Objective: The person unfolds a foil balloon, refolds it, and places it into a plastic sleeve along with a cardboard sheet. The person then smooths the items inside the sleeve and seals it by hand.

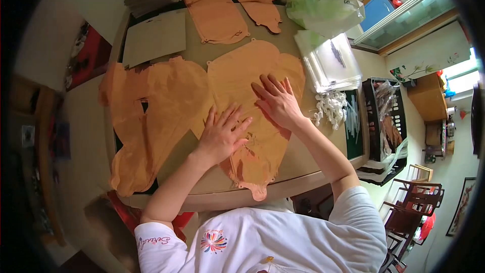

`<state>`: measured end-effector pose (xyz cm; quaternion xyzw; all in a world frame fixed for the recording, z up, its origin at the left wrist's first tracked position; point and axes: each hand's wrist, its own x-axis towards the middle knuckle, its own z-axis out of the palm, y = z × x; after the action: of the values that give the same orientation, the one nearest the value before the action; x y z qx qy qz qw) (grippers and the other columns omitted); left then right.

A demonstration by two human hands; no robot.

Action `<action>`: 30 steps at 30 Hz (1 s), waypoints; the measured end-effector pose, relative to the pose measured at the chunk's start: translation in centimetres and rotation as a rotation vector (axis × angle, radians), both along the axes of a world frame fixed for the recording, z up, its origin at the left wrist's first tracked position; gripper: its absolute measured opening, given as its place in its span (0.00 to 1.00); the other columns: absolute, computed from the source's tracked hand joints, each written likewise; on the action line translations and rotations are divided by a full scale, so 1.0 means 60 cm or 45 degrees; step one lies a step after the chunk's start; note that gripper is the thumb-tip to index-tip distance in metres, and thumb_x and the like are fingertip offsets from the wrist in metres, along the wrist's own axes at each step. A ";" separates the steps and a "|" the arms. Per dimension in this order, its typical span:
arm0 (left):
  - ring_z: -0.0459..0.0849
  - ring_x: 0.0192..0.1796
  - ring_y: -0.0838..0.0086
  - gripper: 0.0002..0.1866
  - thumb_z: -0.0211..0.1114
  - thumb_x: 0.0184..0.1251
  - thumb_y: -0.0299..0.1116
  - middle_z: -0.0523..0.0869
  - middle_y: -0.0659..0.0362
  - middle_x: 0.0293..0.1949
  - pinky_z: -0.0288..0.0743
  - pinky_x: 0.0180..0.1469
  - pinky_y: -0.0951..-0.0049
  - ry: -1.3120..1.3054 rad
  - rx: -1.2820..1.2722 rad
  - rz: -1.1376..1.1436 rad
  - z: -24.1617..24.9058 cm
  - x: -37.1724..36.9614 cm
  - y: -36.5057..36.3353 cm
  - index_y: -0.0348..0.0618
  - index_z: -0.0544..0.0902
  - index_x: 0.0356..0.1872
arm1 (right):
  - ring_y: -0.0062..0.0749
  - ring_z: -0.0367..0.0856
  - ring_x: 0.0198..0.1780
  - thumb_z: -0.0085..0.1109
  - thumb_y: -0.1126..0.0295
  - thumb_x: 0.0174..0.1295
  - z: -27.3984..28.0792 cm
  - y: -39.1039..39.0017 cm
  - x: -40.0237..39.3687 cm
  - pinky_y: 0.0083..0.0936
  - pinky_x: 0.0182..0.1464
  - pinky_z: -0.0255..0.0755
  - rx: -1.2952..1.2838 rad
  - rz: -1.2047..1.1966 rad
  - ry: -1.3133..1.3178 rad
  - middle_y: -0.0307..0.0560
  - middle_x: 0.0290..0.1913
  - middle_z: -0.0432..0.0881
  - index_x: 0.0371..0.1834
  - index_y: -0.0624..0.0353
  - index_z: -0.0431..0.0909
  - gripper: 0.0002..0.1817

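- My left hand [222, 134] lies flat, fingers spread wide, holding nothing, on the orange sheet [252, 78] mid-table [303, 164].
- My right hand [277, 102], equally flat and spread, presses the sheet at its two o'clock.
- More orange pieces [220, 17] lie at twelve o'clock.

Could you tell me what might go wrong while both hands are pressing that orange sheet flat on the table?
1. The orange sheet hangs past the table edge near the body, so its tab could crease or tear.
2. The left hand and right hand press with spread fingers; uneven pressure may wrinkle it.
3. The overlapping orange sheet on the left could shift too.
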<state>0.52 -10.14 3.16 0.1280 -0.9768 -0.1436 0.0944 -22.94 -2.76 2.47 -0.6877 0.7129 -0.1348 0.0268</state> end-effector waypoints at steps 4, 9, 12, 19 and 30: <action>0.57 0.75 0.58 0.32 0.64 0.62 0.50 0.60 0.51 0.72 0.50 0.69 0.36 -0.008 0.019 0.033 -0.019 -0.003 0.004 0.55 0.69 0.67 | 0.48 0.57 0.73 0.51 0.56 0.68 -0.005 -0.015 -0.011 0.56 0.72 0.46 -0.049 -0.003 0.013 0.51 0.71 0.63 0.68 0.48 0.67 0.26; 0.60 0.73 0.57 0.28 0.63 0.64 0.45 0.64 0.50 0.71 0.53 0.71 0.43 0.057 -0.074 0.064 -0.028 -0.020 -0.036 0.50 0.71 0.65 | 0.48 0.59 0.73 0.51 0.58 0.68 0.013 -0.048 -0.020 0.56 0.72 0.48 -0.162 -0.003 -0.029 0.52 0.70 0.65 0.66 0.53 0.68 0.25; 0.64 0.71 0.58 0.25 0.58 0.66 0.38 0.70 0.48 0.66 0.55 0.71 0.49 0.110 -0.025 0.166 0.017 -0.071 -0.152 0.39 0.72 0.63 | 0.47 0.62 0.71 0.51 0.62 0.67 0.024 -0.136 -0.047 0.53 0.71 0.53 -0.307 0.064 -0.088 0.52 0.68 0.68 0.65 0.56 0.70 0.23; 0.76 0.57 0.55 0.14 0.52 0.65 0.26 0.79 0.50 0.54 0.72 0.60 0.62 -0.079 -0.237 0.413 -0.005 -0.184 -0.337 0.35 0.80 0.48 | 0.44 0.68 0.67 0.55 0.74 0.58 0.007 -0.321 -0.070 0.45 0.69 0.59 -0.285 0.172 -0.277 0.50 0.64 0.73 0.62 0.56 0.72 0.25; 0.77 0.50 0.57 0.07 0.57 0.62 0.26 0.80 0.50 0.39 0.76 0.50 0.60 -0.007 -0.235 0.354 -0.005 -0.197 -0.359 0.35 0.82 0.35 | 0.40 0.74 0.61 0.55 0.74 0.57 -0.037 -0.370 -0.070 0.45 0.70 0.57 -0.224 0.206 -0.175 0.46 0.57 0.78 0.54 0.57 0.77 0.19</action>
<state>-11.32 -31.68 2.83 0.2530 -0.9590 -0.0385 0.1220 -27.17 -24.97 0.25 -0.7319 0.6369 -0.2409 0.0261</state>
